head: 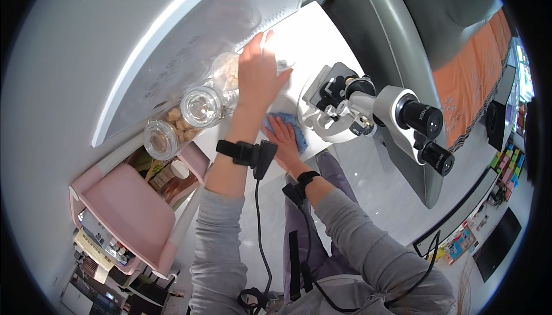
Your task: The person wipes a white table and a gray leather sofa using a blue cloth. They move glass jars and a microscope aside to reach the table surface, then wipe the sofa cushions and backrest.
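My left hand [260,71] reaches over the white tabletop [317,26], thumb spread from the fingers. Bright glare and a clear object [283,66] lie beside its thumb; whether it grips anything is hidden. Close to its left is a clear round container [226,71] with pale pieces inside. Nearer to me, my right hand [284,140] presses a crumpled blue cloth [299,131] against the tabletop, its palm down. A white microscope [358,99] with black eyepieces stands right of both hands, touching neither.
Left of my forearm are a clip-lid glass jar [201,107] and a glass jar of brown lumpy pieces [161,139]. A pink cart [129,205] stands below them. A grey-green sofa [379,22] borders the table on the right. Cables [260,224] hang from my wrist straps.
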Available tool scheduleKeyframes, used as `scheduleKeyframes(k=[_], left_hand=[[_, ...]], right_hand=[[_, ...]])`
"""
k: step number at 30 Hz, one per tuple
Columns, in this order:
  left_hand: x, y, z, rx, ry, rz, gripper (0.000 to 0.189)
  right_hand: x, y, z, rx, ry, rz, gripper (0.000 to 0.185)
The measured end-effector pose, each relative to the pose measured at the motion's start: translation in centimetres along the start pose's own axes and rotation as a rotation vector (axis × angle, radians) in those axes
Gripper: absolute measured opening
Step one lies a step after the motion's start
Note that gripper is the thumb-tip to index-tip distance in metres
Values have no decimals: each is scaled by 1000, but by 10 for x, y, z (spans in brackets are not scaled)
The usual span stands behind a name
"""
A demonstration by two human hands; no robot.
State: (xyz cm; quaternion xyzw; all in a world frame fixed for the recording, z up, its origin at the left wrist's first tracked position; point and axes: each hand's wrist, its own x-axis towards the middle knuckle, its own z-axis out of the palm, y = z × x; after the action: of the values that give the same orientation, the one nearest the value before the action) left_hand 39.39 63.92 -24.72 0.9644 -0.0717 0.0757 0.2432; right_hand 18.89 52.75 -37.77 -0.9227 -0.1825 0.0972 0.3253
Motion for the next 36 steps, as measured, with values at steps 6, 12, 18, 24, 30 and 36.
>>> scheduleKeyframes(k=[6, 12, 18, 24, 30, 36], left_hand=[[5, 3, 5, 248, -8, -71, 70], [-53, 21, -45, 120, 162, -95, 55], [-175, 17, -74, -180, 67, -312, 46], [-193, -14, -22, -73, 6, -424, 62], [-199, -26, -14, 6, -16, -480, 69], [-181, -35, -18, -38, 46, -405, 65]], right_hand=[[-3, 1, 3, 14, 1, 7, 53], [9, 3, -15, -92, -55, -86, 52], [38, 14, -25, -164, -133, -251, 58], [46, 1, -7, -254, -44, -215, 58], [79, -8, 4, -267, 5, -208, 58], [112, -7, 9, -283, 62, -222, 57]])
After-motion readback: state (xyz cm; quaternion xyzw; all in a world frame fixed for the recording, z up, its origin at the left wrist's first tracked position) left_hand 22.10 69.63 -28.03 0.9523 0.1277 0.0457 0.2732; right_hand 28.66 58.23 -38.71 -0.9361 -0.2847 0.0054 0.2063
